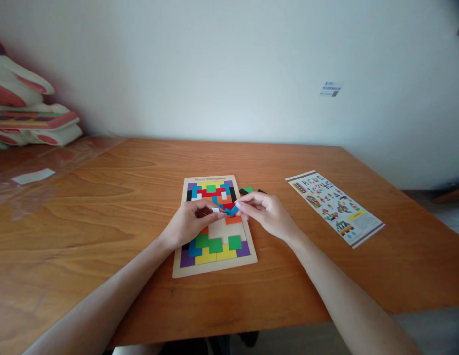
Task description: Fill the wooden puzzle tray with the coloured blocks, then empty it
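Observation:
A wooden puzzle board [214,270] lies on the table, filled with coloured block pieces and showing a bare patch right of its middle. Just above it, a blue puzzle piece [231,211] is pinched between the fingertips of both hands. My left hand [190,222] reaches over the board's left side, fingers closed on one end of the piece. From the right, my right hand [266,209] grips the other end between thumb and finger. A white square [215,210] shows by the left fingertips; whether it is held or lies on the board I cannot tell.
Loose black and green pieces [248,190] lie beside the board's upper right edge, partly behind my right hand. A printed pattern sheet [335,207] rests on the right. Clear plastic wrap [77,153] and a white-and-pink toy keyboard [33,121] are at the far left, near the wall.

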`<state>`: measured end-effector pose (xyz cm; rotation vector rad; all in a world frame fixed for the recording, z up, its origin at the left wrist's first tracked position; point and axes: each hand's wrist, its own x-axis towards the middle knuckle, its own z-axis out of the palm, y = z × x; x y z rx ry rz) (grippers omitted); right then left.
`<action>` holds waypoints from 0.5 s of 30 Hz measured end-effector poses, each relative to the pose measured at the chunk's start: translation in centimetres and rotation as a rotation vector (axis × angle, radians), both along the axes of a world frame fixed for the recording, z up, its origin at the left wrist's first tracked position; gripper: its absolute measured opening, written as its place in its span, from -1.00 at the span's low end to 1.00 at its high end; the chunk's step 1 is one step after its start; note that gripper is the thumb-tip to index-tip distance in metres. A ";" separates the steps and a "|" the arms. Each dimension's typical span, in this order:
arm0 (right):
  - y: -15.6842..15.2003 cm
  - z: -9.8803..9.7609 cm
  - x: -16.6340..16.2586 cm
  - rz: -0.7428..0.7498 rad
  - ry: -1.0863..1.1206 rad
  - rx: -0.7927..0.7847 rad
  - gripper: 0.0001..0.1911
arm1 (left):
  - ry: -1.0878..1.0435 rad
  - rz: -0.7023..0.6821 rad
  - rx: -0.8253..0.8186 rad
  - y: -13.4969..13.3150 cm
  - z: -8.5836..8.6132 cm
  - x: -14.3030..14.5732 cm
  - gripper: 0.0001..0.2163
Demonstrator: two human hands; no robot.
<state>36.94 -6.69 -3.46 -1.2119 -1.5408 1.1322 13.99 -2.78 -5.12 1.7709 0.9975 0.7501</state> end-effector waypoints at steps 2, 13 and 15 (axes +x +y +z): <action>0.3 0.1 0.5 -0.044 0.095 -0.033 -0.73 | 0.006 0.006 0.016 0.0 0.1 0.0 -0.71; 0.4 0.0 1.2 0.003 0.056 -0.217 -0.66 | 0.059 -0.029 0.012 -0.2 0.2 -0.1 -0.70; 0.3 0.0 1.1 0.060 0.001 -0.241 -0.53 | 0.071 -0.037 0.012 -0.3 0.4 -0.1 -0.69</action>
